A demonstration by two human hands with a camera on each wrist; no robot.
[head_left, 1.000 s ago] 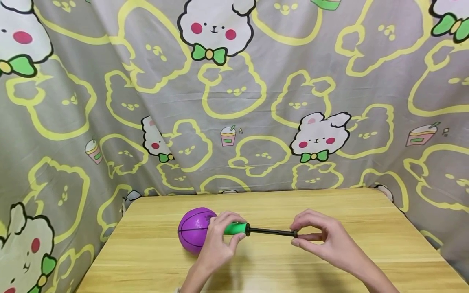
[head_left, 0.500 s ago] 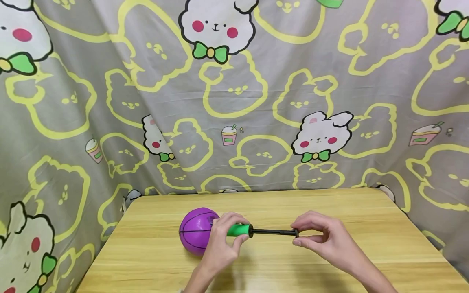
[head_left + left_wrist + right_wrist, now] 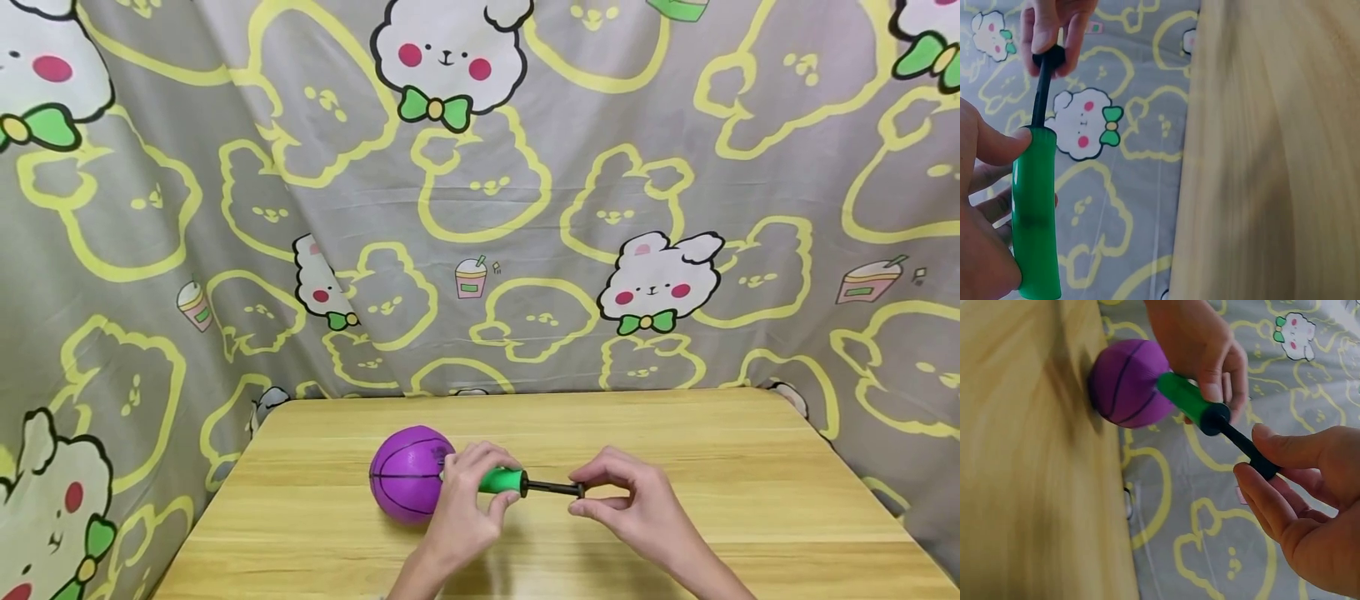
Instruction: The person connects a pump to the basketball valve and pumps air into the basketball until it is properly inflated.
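Observation:
A small hand pump with a green barrel (image 3: 1036,212) and a black plunger rod (image 3: 551,487) lies level between my hands. My left hand (image 3: 467,507) grips the barrel, thumb along its near side. With fingertips and thumb, my right hand (image 3: 633,504) pinches the black end knob (image 3: 1264,467) of the rod. A short stretch of rod shows outside the barrel. At the barrel's far end is a purple ball (image 3: 408,475) with black basketball lines, on the table. In the right wrist view the barrel's tip meets the ball's side.
The wood-grain table (image 3: 300,533) spreads under both hands. Behind it and along both sides hangs a grey curtain (image 3: 517,250) with yellow outlines and white cartoon animals, close to the table's back edge.
My right hand has moved left, pushing the plunger rod further into the barrel, so less of it shows. The left hand, barrel and ball have shifted slightly right.

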